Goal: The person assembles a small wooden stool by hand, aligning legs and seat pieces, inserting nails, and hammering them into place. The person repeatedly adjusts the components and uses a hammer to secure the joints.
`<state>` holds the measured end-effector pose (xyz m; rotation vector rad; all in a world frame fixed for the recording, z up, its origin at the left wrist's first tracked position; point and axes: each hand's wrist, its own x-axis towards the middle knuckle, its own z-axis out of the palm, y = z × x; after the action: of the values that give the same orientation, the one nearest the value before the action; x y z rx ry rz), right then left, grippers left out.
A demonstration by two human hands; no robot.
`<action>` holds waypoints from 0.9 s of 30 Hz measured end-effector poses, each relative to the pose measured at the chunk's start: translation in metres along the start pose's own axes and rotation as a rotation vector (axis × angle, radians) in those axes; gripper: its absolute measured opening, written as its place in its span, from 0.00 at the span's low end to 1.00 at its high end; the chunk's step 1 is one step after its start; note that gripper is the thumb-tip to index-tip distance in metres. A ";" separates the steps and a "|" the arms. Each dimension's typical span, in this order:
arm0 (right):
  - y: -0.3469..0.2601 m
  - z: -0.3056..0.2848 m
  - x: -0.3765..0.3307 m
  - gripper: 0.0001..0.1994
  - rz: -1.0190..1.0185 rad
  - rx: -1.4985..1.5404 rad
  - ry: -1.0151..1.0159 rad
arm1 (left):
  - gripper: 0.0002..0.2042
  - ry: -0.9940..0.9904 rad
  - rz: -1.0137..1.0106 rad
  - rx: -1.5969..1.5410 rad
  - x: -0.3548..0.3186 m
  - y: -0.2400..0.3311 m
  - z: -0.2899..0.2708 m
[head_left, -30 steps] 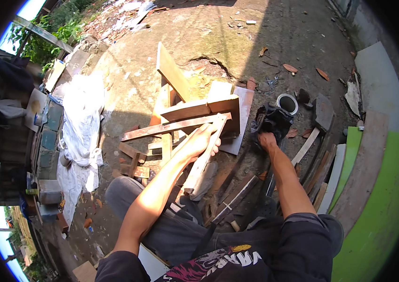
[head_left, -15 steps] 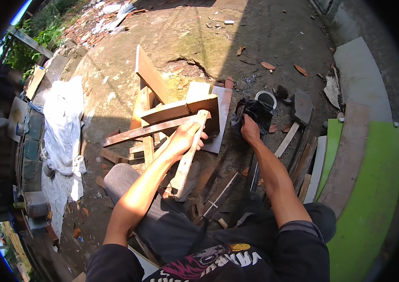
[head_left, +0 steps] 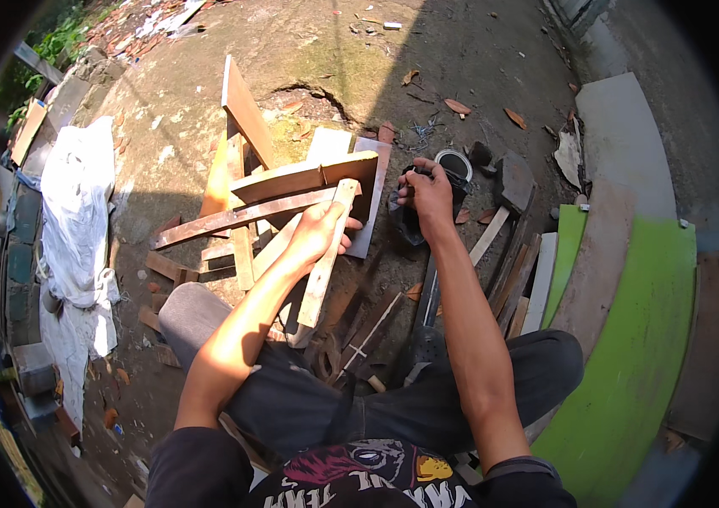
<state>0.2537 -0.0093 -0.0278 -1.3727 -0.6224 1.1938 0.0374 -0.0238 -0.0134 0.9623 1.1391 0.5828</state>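
My left hand (head_left: 319, 233) is closed round a narrow wooden batten (head_left: 323, 284), which slants from a pile of joined boards toward my knee. Beneath and beyond it lies the wooden piece, with a long rail (head_left: 232, 223), a wide plank (head_left: 292, 180) and an upright board (head_left: 245, 114). My right hand (head_left: 429, 199) is raised over a black plastic bag (head_left: 409, 227), fingers curled together in a pinch. Whatever sits between those fingertips is too small to make out. A hammer with a blocky head (head_left: 514, 182) and pale wooden handle (head_left: 488, 235) lies to the right of the bag.
A round tin (head_left: 454, 162) stands just behind the bag. Green panels (head_left: 630, 347) and a grey-brown plank (head_left: 601, 262) lie on the right. White sheeting (head_left: 80, 220) covers ground at left. Wood offcuts (head_left: 372, 334) lie between my legs; dry leaves (head_left: 514, 117) dot the concrete.
My right hand has lifted out of the black bag's mouth, moving slightly left, its fingers now drawn together. The left hand keeps its grip on the batten. The whole view has shifted a little.
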 end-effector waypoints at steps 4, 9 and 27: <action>0.012 0.008 -0.017 0.10 0.029 0.023 -0.026 | 0.18 0.008 -0.032 -0.024 -0.003 0.006 0.002; 0.035 0.013 -0.024 0.12 0.057 -0.047 -0.062 | 0.18 -0.004 -0.042 -0.035 -0.002 0.008 0.004; 0.006 0.030 -0.022 0.08 -0.287 -0.161 -0.218 | 0.20 0.016 -0.048 -0.063 -0.003 0.012 0.007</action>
<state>0.2177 -0.0187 -0.0220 -1.2427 -1.0525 1.0844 0.0439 -0.0226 -0.0004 0.8752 1.1482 0.5851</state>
